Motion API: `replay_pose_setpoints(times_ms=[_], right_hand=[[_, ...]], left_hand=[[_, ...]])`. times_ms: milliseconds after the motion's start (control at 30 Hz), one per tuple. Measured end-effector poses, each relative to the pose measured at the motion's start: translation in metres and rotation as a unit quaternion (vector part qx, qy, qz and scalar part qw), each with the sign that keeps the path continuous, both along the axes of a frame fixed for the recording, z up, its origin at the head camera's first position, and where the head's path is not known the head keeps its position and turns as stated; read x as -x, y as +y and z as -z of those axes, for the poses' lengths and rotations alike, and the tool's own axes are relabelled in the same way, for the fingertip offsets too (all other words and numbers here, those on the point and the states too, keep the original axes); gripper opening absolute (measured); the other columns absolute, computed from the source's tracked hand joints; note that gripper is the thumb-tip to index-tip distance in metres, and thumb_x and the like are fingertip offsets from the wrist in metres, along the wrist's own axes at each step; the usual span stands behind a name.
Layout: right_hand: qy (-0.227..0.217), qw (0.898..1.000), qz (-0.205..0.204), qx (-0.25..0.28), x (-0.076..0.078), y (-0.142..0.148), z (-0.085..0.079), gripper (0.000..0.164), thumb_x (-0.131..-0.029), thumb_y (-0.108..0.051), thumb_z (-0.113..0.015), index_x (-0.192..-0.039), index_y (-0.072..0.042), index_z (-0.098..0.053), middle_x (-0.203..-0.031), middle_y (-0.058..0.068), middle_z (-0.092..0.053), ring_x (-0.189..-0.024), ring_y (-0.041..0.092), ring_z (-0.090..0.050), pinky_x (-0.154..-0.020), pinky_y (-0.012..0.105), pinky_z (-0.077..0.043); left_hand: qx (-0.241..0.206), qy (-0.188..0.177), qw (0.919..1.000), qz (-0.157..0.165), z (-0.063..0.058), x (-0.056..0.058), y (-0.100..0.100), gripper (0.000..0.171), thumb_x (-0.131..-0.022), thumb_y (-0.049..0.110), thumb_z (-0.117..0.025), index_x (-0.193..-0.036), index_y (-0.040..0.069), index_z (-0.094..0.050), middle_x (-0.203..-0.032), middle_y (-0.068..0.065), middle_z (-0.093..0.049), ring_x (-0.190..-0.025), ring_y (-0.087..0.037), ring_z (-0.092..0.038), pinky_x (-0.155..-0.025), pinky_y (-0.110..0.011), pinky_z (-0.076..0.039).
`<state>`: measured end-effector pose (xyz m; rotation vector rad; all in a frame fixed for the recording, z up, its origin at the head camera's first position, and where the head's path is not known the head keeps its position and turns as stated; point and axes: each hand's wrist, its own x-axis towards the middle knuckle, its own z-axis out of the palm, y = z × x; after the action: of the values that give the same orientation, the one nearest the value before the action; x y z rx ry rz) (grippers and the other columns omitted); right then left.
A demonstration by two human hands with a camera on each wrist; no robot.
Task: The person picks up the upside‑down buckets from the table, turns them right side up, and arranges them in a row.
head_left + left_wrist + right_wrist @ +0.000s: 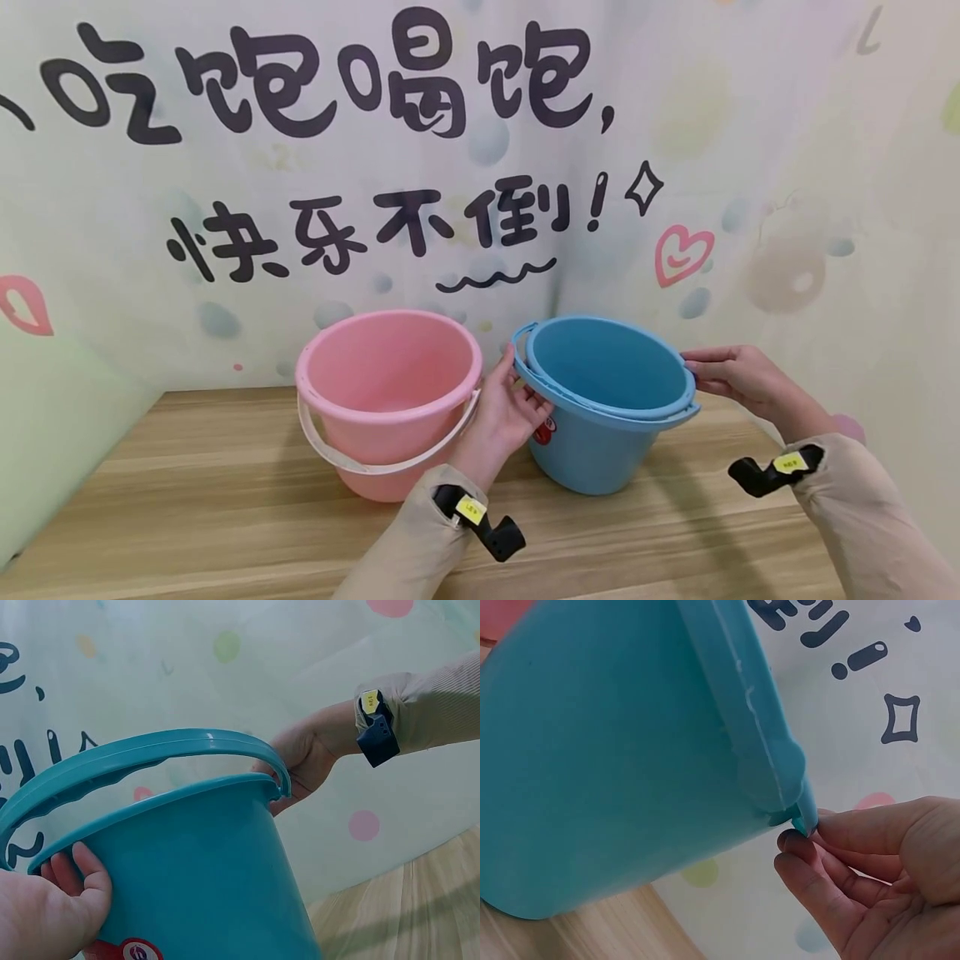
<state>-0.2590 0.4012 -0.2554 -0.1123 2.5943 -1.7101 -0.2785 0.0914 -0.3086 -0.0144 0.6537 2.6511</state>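
Note:
A blue bucket (592,454) leans a little over the wooden table, its mouth facing up and toward me. Its blue handle (157,746) lies along the near side of the rim in the head view. My left hand (506,412) holds the bucket's left side, fingers curled in under the rim and thumb up by the handle. At the right side, my right hand (742,379) pinches the rim; thumb and fingertips meet at its edge in the right wrist view. A red sticker (139,950) shows below my left fingers. Left of that hand stands a pink bucket (393,450).
The pink bucket's white handle (367,469) hangs down in front of it, close to my left wrist. Behind the wooden table (225,533) hangs a printed cloth (480,192) with dark lettering. A pale green panel (67,433) borders the table's left side.

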Motion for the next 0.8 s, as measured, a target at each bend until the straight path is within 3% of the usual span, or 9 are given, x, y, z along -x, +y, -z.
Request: replay_pose_setpoints(times_ms=[233,433,567,800], right_hand=[[0.001,1.000,0.003,0.011,-0.001,-0.002,0.000,0.054,-0.090,-0.013,-0.058,-0.128,0.018,-0.034,-0.098,0.001,-0.067,-0.087,0.018,-0.066,-0.074,0.027,-0.051],[0.001,0.999,0.005,0.036,-0.002,-0.002,0.000,0.052,-0.090,-0.011,-0.059,-0.127,0.018,-0.036,-0.094,-0.002,-0.067,-0.085,0.017,-0.066,-0.073,0.027,-0.051],[0.002,0.999,0.006,0.046,-0.003,-0.002,0.001,0.049,-0.089,-0.011,-0.059,-0.125,0.017,-0.040,-0.093,-0.003,-0.068,-0.084,0.017,-0.066,-0.073,0.027,-0.051],[-0.002,0.999,0.016,0.046,-0.003,-0.002,0.001,0.048,-0.089,-0.012,-0.060,-0.125,0.015,-0.043,-0.092,-0.004,-0.068,-0.084,0.017,-0.066,-0.074,0.028,-0.051]], left_hand=[[0.005,-0.034,0.9994,-0.003,0.005,-0.001,-0.002,0.052,-0.086,0.043,-0.059,-0.126,0.011,-0.048,-0.132,-0.013,-0.045,-0.109,-0.023,-0.049,-0.086,-0.033,-0.045],[-0.007,-0.059,0.9981,-0.015,0.012,0.001,-0.002,0.051,-0.086,0.039,-0.062,-0.122,0.007,-0.046,-0.117,-0.010,-0.047,-0.101,-0.019,-0.049,-0.084,-0.030,-0.046],[-0.015,-0.081,0.9963,-0.025,0.017,0.001,-0.004,0.042,-0.085,0.036,-0.064,-0.109,0.006,-0.046,-0.104,-0.007,-0.044,-0.093,-0.017,-0.047,-0.077,-0.026,-0.044],[-0.013,-0.069,0.9968,-0.038,0.028,0.001,-0.007,0.026,-0.087,0.030,-0.062,-0.099,0.010,-0.049,-0.095,-0.006,-0.044,-0.092,-0.018,-0.047,-0.089,-0.030,-0.039]])
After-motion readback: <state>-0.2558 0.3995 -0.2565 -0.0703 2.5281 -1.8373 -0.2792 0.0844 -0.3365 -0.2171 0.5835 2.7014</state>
